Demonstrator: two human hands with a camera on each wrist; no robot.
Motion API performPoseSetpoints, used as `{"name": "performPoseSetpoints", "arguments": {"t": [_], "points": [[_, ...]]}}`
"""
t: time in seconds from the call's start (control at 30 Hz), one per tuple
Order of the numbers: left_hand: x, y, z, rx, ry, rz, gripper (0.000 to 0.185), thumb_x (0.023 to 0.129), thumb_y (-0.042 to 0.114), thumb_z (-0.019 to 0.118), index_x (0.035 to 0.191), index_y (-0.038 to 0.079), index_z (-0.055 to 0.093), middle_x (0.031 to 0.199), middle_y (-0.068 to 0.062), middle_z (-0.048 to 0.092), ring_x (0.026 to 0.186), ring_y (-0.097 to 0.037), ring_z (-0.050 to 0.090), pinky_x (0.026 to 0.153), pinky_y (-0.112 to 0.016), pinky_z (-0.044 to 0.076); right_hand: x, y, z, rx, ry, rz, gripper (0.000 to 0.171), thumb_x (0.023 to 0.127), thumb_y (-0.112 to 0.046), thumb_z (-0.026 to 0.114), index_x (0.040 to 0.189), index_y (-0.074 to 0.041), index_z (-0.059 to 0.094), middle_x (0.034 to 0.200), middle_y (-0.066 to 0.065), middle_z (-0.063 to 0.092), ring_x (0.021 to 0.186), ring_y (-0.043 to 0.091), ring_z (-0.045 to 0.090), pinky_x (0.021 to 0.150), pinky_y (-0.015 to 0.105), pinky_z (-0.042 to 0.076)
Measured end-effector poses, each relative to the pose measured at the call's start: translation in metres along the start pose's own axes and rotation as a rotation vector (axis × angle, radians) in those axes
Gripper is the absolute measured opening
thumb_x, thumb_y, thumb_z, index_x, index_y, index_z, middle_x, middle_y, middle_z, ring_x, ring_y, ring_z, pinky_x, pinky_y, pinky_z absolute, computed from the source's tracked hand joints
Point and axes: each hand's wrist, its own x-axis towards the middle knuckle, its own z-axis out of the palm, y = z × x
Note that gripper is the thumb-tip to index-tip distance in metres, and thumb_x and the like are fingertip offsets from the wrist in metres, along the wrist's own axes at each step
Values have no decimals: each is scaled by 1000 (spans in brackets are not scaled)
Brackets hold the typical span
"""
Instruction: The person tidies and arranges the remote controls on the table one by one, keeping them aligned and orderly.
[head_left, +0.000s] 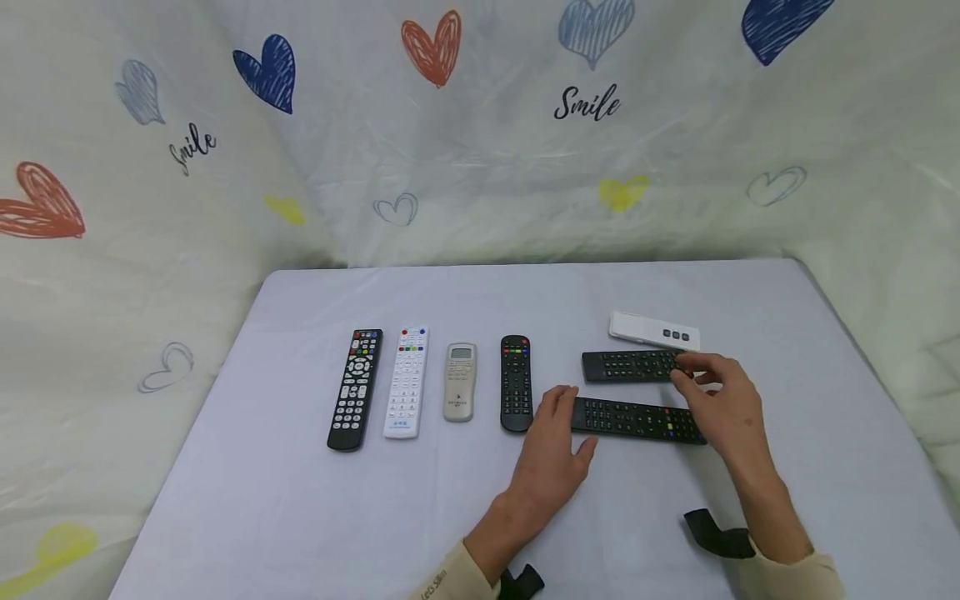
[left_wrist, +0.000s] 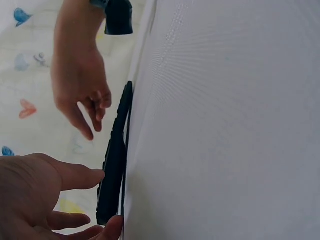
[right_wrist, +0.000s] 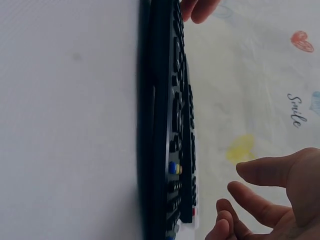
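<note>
Neither hand grips anything: the left hand (head_left: 552, 454), fingers relaxed, touches the near black remote (head_left: 637, 419) lying crosswise toward the table's (head_left: 300, 517) right edge; the right hand (head_left: 723, 408), loosely spread, hovers above it and the second black remote (head_left: 628, 366). A heart-printed cloth (head_left: 480, 142) backs the table's far edge.

Left hand (head_left: 553, 446), right hand (head_left: 722, 407): fingers relaxed.

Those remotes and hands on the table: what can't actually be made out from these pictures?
- Head view: button labels on the long black remote are too small to read.
- Head view: the right hand covers the right end of the upper black remote.
- Left wrist view: the left hand is cut off by the frame edge.
- Right wrist view: the remotes are edge-on and blurred.
</note>
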Motion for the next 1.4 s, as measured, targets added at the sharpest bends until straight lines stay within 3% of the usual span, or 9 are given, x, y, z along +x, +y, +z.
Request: {"name": "performPoseSetpoints", "arguments": {"t": [0.2, 0.43, 0.73, 0.9, 1.1, 1.4], "points": [[2, 0, 0, 22, -32, -22, 75, 95, 14, 77, 158, 6, 38, 158, -9, 45, 147, -20, 48, 119, -33, 45, -5, 12, -4, -23, -25, 79, 40, 106, -26, 59, 133, 2, 64, 135, 26, 57, 113, 35, 54, 79, 31, 40], [3, 0, 0, 66, -39, -12, 75, 95, 14, 77, 159, 6, 38, 157, -10, 47, 146, -21, 49, 120, -32, 44, -9, 24, -8, -57, -58, 130, 44, 105, -29, 59, 134, 5, 62, 132, 30, 58, 110, 39, 57, 63, 17, 40], [6, 0, 0, 70, -54, -33, 70, 97, 14, 75, 157, 9, 41, 155, -7, 51, 145, -19, 49, 120, -32, 44, -13, 32, -14, -103, -99, 187, 45, 107, -30, 56, 135, 4, 61, 124, 29, 64, 112, 40, 58, 69, 24, 39], [7, -1, 0, 61, -59, -44, 67, 98, 15, 73, 157, 9, 42, 154, -6, 52, 145, -17, 49, 120, -31, 44, -14, 35, -13, -115, -89, 177, 40, 106, -27, 57, 131, 3, 64, 118, 28, 66, 104, 37, 61, 59, 19, 42], [8, -2, 0, 42, -51, -34, 63, 99, 15, 72, 155, 11, 45, 152, -5, 53, 143, -16, 50, 119, -30, 45, -15, 38, -11, -129, -85, 131, 38, 105, -25, 59, 128, 4, 65, 113, 29, 69, 95, 33, 64, 55, 21, 45], [9, -5, -1, 18, -46, -14, 54, 98, 15, 73, 149, 9, 54, 146, -6, 56, 137, -16, 53, 115, -27, 48, -18, 35, -12, -133, -81, 151, 38, 105, -25, 58, 129, 4, 64, 114, 31, 69, 99, 40, 66, 55, 21, 46]]}}
